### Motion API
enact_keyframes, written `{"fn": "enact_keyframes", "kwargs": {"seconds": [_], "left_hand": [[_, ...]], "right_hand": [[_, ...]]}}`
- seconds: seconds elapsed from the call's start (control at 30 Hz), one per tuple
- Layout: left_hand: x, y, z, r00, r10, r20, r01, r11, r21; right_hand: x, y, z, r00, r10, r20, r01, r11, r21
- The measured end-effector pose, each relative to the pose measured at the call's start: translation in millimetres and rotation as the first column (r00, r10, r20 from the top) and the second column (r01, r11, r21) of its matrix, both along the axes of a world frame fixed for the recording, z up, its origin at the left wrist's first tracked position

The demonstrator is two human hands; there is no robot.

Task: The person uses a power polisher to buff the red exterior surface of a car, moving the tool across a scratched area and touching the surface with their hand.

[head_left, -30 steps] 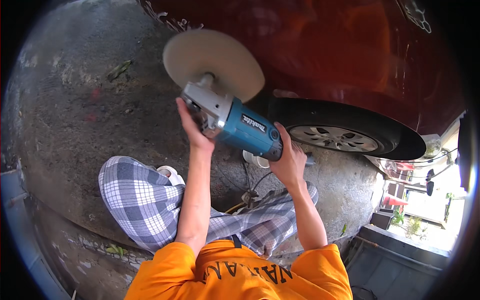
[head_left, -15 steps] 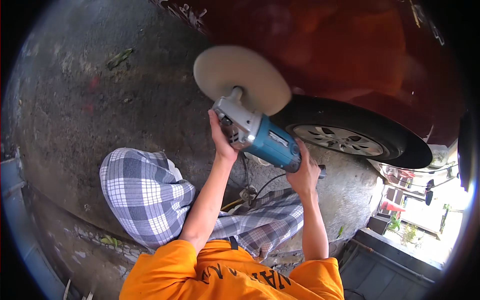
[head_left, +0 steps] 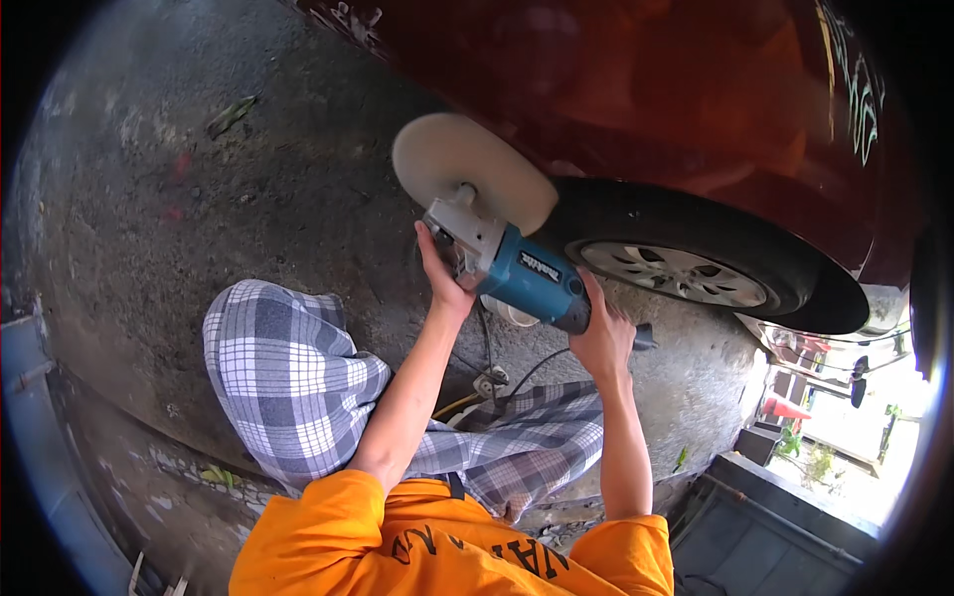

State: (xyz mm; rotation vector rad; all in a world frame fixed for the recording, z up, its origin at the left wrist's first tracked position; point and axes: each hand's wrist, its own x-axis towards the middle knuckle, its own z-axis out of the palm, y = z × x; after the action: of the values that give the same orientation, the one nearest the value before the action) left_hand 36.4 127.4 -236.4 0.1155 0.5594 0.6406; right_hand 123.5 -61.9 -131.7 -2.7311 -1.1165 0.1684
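Note:
Both hands hold a teal and silver power polisher [head_left: 532, 279] in front of a dark red car [head_left: 656, 89]. A round, cream polishing pad [head_left: 467, 164], its surface blurred, sits at the tool's far end, against or very close to the lower body panel. My left hand [head_left: 443, 273] is wrapped under the silver gear head, some fingers hidden behind it. My right hand [head_left: 604, 336] is closed round the rear handle, and the dark handle end sticks out past it. Right of the pad is the car's wheel [head_left: 676, 273], with a silver rim and black tyre.
A power cord joins a socket block [head_left: 489, 382] on the concrete floor [head_left: 298, 189] near my legs, which are covered by checked cloth [head_left: 288, 372]. A pale round object [head_left: 510, 312] lies partly under the polisher. At right are a grey metal panel [head_left: 765, 526] and an orange cone [head_left: 785, 406].
The pad has shifted slightly down and its tilt has altered a little against the panel. Both hands keep their grip. The view has moved slightly, showing more white marks on the car at right.

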Motion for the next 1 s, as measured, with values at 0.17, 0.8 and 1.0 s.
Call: {"fn": "enact_keyframes", "kwargs": {"seconds": [0.17,0.8,1.0], "left_hand": [[11.5,-16.8,-18.3,0.999,-0.045,0.024,0.047,0.996,-0.078],[-15.5,105.3,17.9,0.997,0.029,0.070,-0.031,0.999,0.035],[4.5,4.3,-5.2,0.978,-0.106,0.177,0.139,0.972,-0.187]], "right_hand": [[-5.5,-19.8,6.2,0.998,-0.055,0.031,0.056,0.998,-0.030],[-36.9,94.5,30.1,0.993,0.062,0.096,-0.062,0.998,-0.010],[-40.8,10.5,43.2,0.994,-0.025,0.110,0.042,0.988,-0.150]]}}
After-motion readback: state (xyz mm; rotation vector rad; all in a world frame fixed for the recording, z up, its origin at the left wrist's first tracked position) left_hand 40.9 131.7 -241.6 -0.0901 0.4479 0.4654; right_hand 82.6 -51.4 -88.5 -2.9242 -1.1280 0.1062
